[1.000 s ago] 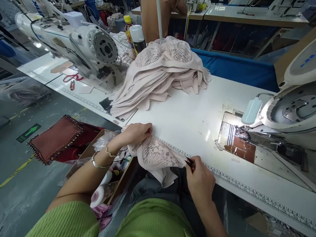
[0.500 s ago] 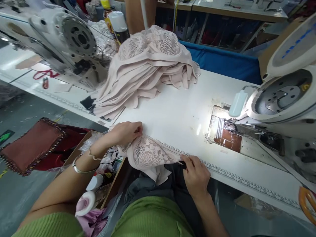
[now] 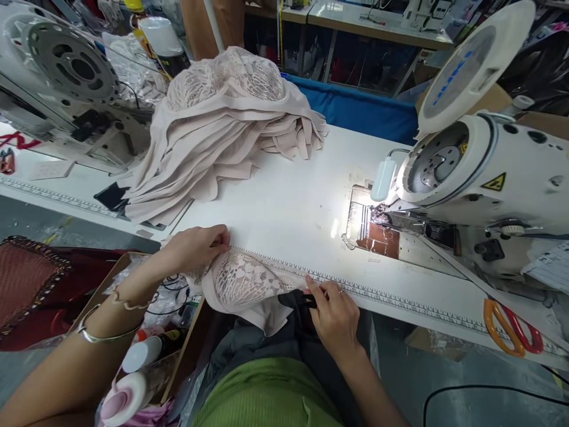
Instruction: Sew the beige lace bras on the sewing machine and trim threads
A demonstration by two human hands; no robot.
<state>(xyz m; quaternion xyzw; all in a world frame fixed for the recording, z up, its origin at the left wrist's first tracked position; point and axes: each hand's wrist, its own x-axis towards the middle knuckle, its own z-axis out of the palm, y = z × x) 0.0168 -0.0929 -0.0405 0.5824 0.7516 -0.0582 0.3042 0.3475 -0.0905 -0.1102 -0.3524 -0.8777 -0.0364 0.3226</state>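
Note:
A pale pink lace bra [image 3: 242, 281] lies over the front edge of the table, its lower band hanging above my lap. My left hand [image 3: 200, 246] is closed on the bra's left end, thumb and fingers pinched together. My right hand [image 3: 335, 311] is wrapped round small black thread snips [image 3: 293, 298], whose dark tip points left beside the bra's right end. The fingers hide most of the snips. Behind the bra, a tall pile of similar pale pink bras [image 3: 213, 130] is heaped on the white table [image 3: 284, 196].
At the right stands a lit sewing machine [image 3: 444, 172]; another sewing machine [image 3: 66, 77] is at the left. Orange-handled scissors [image 3: 502, 326] lie at the front right edge, along a printed ruler strip [image 3: 400, 305]. An open box [image 3: 195, 332] with bottles sits below left.
The view has shifted right, so things sit farther left. My right hand has drawn slightly back from the bra, and more of the dark snips shows. My left hand keeps its pinch.

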